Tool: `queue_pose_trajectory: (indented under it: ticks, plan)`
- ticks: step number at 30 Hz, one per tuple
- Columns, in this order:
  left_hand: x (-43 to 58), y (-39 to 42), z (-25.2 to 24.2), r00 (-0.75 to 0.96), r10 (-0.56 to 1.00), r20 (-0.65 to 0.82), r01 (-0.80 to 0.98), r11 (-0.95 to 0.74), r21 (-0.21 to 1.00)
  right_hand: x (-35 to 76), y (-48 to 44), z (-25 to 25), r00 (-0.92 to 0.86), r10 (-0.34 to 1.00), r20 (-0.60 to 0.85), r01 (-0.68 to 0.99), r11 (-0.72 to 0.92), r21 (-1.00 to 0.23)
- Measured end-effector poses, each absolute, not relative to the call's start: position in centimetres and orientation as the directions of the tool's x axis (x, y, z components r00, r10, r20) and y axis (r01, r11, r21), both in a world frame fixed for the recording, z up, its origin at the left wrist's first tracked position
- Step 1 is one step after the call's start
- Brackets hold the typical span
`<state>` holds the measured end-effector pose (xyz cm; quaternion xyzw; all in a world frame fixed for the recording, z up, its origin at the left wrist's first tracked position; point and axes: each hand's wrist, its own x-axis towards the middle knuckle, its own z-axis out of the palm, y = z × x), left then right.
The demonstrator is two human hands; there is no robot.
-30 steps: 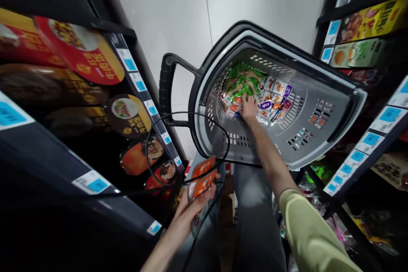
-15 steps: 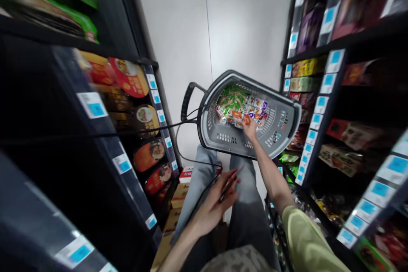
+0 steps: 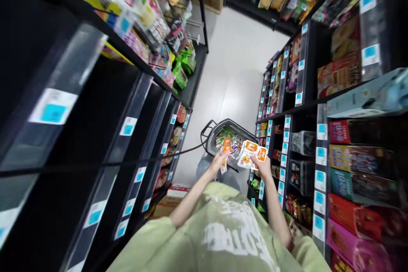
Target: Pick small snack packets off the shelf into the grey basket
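Observation:
My left hand (image 3: 219, 160) grips a narrow orange-and-white snack packet (image 3: 226, 144), whose white end shows below the fingers. Beside it, my right hand (image 3: 262, 166) holds several white-and-orange snack packets (image 3: 249, 153), spread like a fan over the right side of the basket. Under both hands the dark grey shopping basket (image 3: 234, 123) is on the floor by my legs. Green bags (image 3: 220, 138) and other small colourful packets lie inside it. Its black handle (image 3: 206, 127) sticks out to the left. Print on the packets is too small to read.
Black shelves with blue-and-white price labels (image 3: 128, 126) line the left. Another shelf unit (image 3: 288, 125) with boxed and bagged food runs along the right. A grey floor aisle (image 3: 229, 59) leads to a far shelf. Cartons (image 3: 168, 204) stand low at left. A dark cable (image 3: 178, 153) crosses the left side.
My view has risen and tipped back, showing more of the aisle. My right hand has come up from inside the basket with packets. My left hand has moved to the basket and holds a packet.

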<state>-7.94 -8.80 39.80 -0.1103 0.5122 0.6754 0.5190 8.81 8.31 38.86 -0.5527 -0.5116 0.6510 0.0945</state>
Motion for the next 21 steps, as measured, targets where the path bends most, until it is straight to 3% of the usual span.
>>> queue_pose_trajectory:
  ticks: [3,7,10,14,21]
  plan:
    - [-7.9,-7.6,42.7,-0.407,0.694,-0.594,-0.782,0.071,0.619,9.2,7.0,45.0,-0.475,0.660,-0.582,0.476,-0.363,-0.801]
    - [-7.5,-7.5,45.5,-0.375,0.788,-0.489,-0.736,0.068,0.674,9.2,3.8,49.5,-0.511,0.689,-0.514,0.452,-0.293,-0.843]
    - [-7.9,-8.7,46.9,-0.355,0.795,-0.491,-0.728,0.094,0.679,9.0,1.0,50.4,-0.466,0.730,-0.501,0.404,-0.328,-0.854]
    - [-8.3,-10.9,48.5,-0.163,0.842,-0.514,-0.771,0.216,0.599,8.7,-2.3,50.4,-0.404,0.773,-0.489,0.336,-0.372,-0.865]
    - [-9.6,-13.0,50.0,-0.008,0.847,-0.532,-0.796,0.317,0.516,8.1,-4.8,51.9,-0.383,0.780,-0.495,0.381,-0.355,-0.854]
